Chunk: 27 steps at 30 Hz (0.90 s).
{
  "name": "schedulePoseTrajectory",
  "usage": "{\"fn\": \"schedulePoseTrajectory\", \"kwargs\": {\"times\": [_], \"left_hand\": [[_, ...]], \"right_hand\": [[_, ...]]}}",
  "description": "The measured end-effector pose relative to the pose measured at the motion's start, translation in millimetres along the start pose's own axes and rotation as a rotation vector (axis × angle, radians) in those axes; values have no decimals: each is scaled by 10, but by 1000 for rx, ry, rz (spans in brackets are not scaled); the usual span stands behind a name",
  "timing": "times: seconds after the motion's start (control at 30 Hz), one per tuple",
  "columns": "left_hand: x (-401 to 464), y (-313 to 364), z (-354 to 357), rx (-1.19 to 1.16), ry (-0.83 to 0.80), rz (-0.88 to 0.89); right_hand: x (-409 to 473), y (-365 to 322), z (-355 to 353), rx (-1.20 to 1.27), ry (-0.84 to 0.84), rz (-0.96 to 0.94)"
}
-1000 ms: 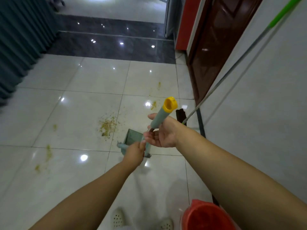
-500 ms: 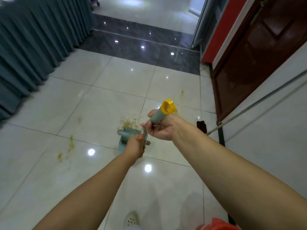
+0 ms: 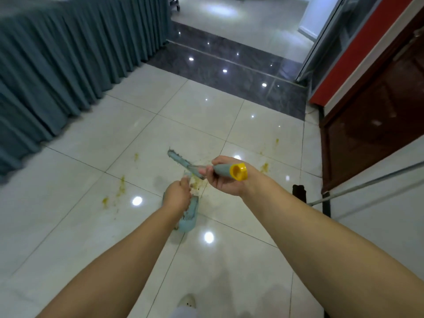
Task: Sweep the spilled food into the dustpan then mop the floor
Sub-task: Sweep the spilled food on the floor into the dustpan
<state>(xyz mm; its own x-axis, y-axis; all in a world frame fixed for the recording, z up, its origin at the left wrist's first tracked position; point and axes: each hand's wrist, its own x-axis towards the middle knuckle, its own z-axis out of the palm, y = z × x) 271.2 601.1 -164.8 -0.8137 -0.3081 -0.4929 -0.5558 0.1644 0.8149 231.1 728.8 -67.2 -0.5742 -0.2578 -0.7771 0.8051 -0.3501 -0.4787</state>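
My right hand [image 3: 226, 177] grips the grey-blue broom handle with its yellow end cap [image 3: 239, 172]; the broom head [image 3: 177, 159] points away to the upper left over the floor. My left hand [image 3: 177, 197] holds the top of the dustpan handle, and the light-blue dustpan [image 3: 189, 216] stands on the tiles just below it, partly hidden by my wrist. Yellowish spilled food [image 3: 198, 182] lies between my hands, with more smears at the left [image 3: 120, 187] and right [image 3: 265, 166].
A mop handle [image 3: 367, 182] leans against the white wall at right, its dark head [image 3: 299, 193] on the floor. A brown door [image 3: 371, 125] stands beyond it. A blue-grey pleated curtain [image 3: 57, 72] fills the left. My shoe [image 3: 188, 301] shows at the bottom.
The broom has come apart from the dustpan: my right hand swung its head up and to the left. The view shifted left, and the red bucket left the frame.
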Motion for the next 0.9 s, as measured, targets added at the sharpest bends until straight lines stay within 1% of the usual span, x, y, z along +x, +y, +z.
{"fn": "schedulePoseTrajectory", "kwargs": {"times": [0.07, 0.17, 0.27, 0.4, 0.5, 0.6, 0.7, 0.8, 0.9], "left_hand": [[20, -130, -191, -43, 51, -14], [2, -290, -436, -126, 122, -51], [-44, -419, -653, -207, 207, -86], [-119, -584, -889, -298, 347, -138], [-146, -691, -998, -336, 497, -170], [-177, -751, -1042, -371, 645, -200], [-201, -811, -1045, -410, 805, -262], [-231, -867, -1008, -379, 953, -313], [-285, -928, -945, -411, 1037, -371]], "right_hand": [[70, -5, -14, -104, 46, 91], [185, 4, -17, -97, 103, 161], [349, 85, -30, -122, 112, 215], [615, 250, -35, -196, 66, 292], [835, 307, 21, -267, 3, 365], [1034, 363, 47, -397, -49, 492], [1213, 464, 16, -520, -40, 622], [1381, 551, -11, -571, -61, 722], [1504, 621, 10, -576, -128, 844]]}}
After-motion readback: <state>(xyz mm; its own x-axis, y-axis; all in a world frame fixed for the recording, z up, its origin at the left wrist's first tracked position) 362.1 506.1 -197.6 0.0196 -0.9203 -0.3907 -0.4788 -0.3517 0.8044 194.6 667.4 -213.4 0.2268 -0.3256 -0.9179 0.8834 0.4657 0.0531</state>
